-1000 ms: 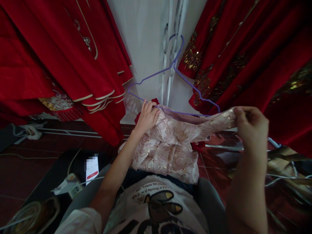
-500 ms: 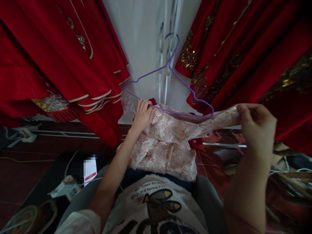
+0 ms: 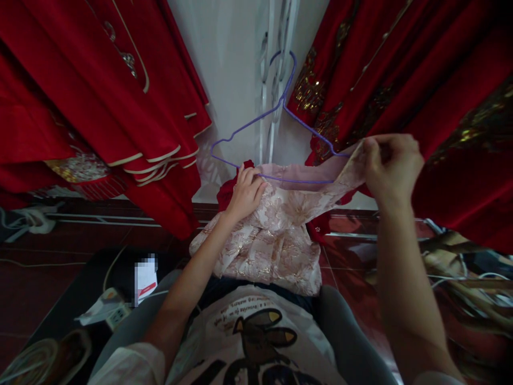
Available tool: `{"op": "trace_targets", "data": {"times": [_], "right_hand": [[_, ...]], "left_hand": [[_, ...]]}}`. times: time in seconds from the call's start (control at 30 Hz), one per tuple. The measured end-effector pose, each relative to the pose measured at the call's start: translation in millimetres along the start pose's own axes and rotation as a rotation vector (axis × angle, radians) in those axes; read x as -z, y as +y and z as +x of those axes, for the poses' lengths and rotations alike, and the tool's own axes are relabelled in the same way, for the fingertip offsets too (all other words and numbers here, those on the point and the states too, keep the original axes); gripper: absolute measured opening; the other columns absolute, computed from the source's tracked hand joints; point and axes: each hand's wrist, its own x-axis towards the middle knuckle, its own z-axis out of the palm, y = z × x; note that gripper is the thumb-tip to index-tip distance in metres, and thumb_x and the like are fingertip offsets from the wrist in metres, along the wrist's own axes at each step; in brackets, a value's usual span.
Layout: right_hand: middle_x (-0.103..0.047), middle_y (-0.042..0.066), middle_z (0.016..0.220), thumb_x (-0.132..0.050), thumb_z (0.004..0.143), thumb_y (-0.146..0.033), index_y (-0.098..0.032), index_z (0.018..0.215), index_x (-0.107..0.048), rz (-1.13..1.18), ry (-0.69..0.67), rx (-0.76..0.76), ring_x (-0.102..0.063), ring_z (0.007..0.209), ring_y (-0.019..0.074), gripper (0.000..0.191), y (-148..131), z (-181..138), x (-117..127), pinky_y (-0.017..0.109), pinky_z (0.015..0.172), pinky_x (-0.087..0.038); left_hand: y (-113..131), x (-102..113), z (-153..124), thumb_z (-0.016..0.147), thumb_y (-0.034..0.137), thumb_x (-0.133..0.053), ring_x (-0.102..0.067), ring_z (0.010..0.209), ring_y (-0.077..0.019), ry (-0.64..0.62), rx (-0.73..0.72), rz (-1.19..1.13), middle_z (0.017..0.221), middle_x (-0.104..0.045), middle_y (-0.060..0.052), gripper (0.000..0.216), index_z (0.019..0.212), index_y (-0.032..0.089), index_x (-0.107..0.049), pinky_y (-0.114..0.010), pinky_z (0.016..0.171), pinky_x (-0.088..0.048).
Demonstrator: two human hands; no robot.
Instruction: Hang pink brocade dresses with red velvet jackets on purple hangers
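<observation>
A pale pink dress with gold floral brocade lies bunched across my lap, its upper edge raised. My right hand pinches the dress's strap between thumb and fingers, pulling it out to the right. The strap covers the right end of a purple clothes hanger. My left hand is closed over the hanger's lower bar and the dress's top edge on the left. The hanger's hook points away from me, in front of the pale wall. Beneath the dress, dark red fabric peeks out.
Red embroidered garments hang on the left and on the right. Between them white metal rails run up the wall. A phone and a power strip rest on a black surface to my left. Cluttered items lie at the right.
My right hand has moved left and away from me, bringing the strap up over the hanger's right end. My left hand and the hanger have shifted slightly right.
</observation>
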Motion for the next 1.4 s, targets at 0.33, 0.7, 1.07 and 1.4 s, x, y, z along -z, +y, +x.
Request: {"op": "trace_targets", "data": {"times": [0.33, 0.7, 1.07, 1.4], "right_hand": [[-0.067, 0.008, 0.1, -0.042, 0.097, -0.03, -0.021, 0.109, -0.061, 0.095, -0.195, 0.083, -0.061, 0.093, 0.0234, 0.024, -32.3, 5.1, -40.5, 0.037, 0.084, -0.043], [-0.064, 0.003, 0.075, -0.053, 0.093, -0.038, -0.021, 0.097, -0.065, 0.237, -0.153, 0.027, -0.054, 0.065, 0.0129, 0.021, -12.9, 13.1, -25.2, 0.026, 0.065, -0.038], [-0.064, 0.003, 0.072, -0.054, 0.092, -0.037, -0.019, 0.098, -0.069, 0.239, -0.11, 0.059, -0.055, 0.064, 0.0134, 0.024, -9.5, 13.4, -30.6, 0.026, 0.065, -0.04], [-0.061, 0.0, 0.068, -0.055, 0.091, -0.039, -0.021, 0.097, -0.068, 0.261, -0.132, 0.082, -0.053, 0.06, 0.012, 0.023, -3.9, 17.8, -27.5, 0.025, 0.06, -0.038]], "left_hand": [[16.2, -4.6, 2.5, 0.1, 0.033, -0.036, -0.051, 0.111, -0.019, 0.081, 0.031, -0.206, 0.108, -0.06, -0.006, 0.028, 0.087, 0.02, -0.057, -0.048, 0.119, -0.022], [-76.6, 61.5, -2.0, 0.098, 0.043, -0.04, -0.053, 0.075, -0.013, 0.428, 0.297, -0.276, 0.075, -0.054, -0.001, 0.036, 0.076, 0.018, -0.053, -0.025, 0.072, -0.042], [-134.9, 60.7, -30.8, 0.091, 0.049, -0.047, -0.045, 0.059, -0.0119, 0.361, 0.582, -0.308, 0.06, -0.05, 0.001, 0.04, 0.069, 0.017, -0.056, -0.023, 0.058, -0.034], [-126.4, 69.2, 20.5, 0.094, 0.044, -0.045, -0.039, 0.054, -0.0104, 0.345, 0.472, -0.194, 0.055, -0.043, 0.003, 0.04, 0.066, 0.017, -0.053, -0.024, 0.053, -0.027]]}}
